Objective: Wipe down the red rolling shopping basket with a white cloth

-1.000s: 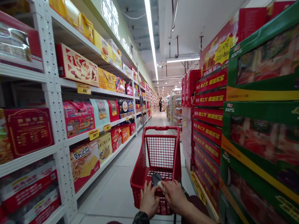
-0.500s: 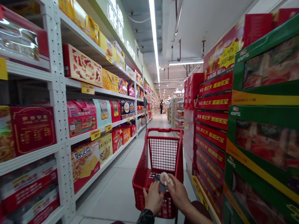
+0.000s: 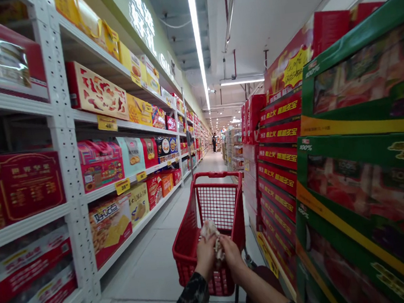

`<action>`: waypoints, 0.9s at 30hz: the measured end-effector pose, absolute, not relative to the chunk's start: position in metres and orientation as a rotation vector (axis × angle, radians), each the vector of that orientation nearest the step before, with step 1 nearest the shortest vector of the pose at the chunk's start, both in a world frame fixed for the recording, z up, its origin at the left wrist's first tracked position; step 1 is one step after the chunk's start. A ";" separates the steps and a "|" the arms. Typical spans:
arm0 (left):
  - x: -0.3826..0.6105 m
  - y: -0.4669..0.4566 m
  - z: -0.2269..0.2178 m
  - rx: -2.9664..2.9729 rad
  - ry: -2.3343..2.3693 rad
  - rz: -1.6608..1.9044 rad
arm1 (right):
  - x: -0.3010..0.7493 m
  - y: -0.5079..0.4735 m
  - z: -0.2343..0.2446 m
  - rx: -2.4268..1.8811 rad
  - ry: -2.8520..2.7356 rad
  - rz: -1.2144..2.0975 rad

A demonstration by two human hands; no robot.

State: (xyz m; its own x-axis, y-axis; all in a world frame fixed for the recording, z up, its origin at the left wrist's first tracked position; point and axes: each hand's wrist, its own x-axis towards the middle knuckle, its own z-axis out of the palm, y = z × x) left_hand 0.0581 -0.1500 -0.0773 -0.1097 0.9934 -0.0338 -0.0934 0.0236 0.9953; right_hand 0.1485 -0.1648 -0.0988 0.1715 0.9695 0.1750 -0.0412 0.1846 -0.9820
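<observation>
A crumpled whitish cloth [image 3: 210,229] with some brownish marks is bunched between my two hands, over the near part of a red shopping cart [image 3: 186,231]. My left hand [image 3: 205,255] has its fingers closed on the cloth's left side. From the right, my right hand [image 3: 231,256] grips the cloth's lower part, fingers curled in. Whether anything else is inside the cloth is hidden. The cart's basket stands just beyond my hands, with its white-backed grid panel [image 3: 215,203] at the far end.
White shelves [image 3: 70,161] of boxed snacks line the left side. Stacked red drink cartons [image 3: 277,155] and green juice cartons [image 3: 355,153] crowd the right. The tiled aisle [image 3: 145,260] runs ahead, where a person [image 3: 214,143] in dark clothes stands far off.
The whitish cloth was a small bundle at my right hand beside a dark flat object; now it is spread larger between both hands. The dark object is out of sight. The view has turned slightly right.
</observation>
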 end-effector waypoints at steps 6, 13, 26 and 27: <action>0.014 -0.143 -0.079 1.855 1.964 1.276 | 0.170 -0.167 -0.117 -1.414 -1.506 0.347; 0.073 -0.186 -0.112 2.313 1.820 0.640 | 0.175 -0.169 -0.125 -1.506 -1.606 0.253; 0.036 -0.169 -0.081 2.240 1.844 0.499 | 0.185 -0.173 -0.141 -1.463 -1.545 0.296; 0.043 -0.172 -0.084 2.277 1.828 0.516 | 0.187 -0.172 -0.141 -1.451 -1.546 0.296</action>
State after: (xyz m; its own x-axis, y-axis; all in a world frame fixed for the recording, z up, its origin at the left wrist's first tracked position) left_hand 0.0429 -0.1718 -0.0835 0.1855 0.9701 0.1567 0.9089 -0.2300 0.3477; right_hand 0.1869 -0.1723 -0.1414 0.1679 0.8697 0.4641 0.6369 0.2636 -0.7244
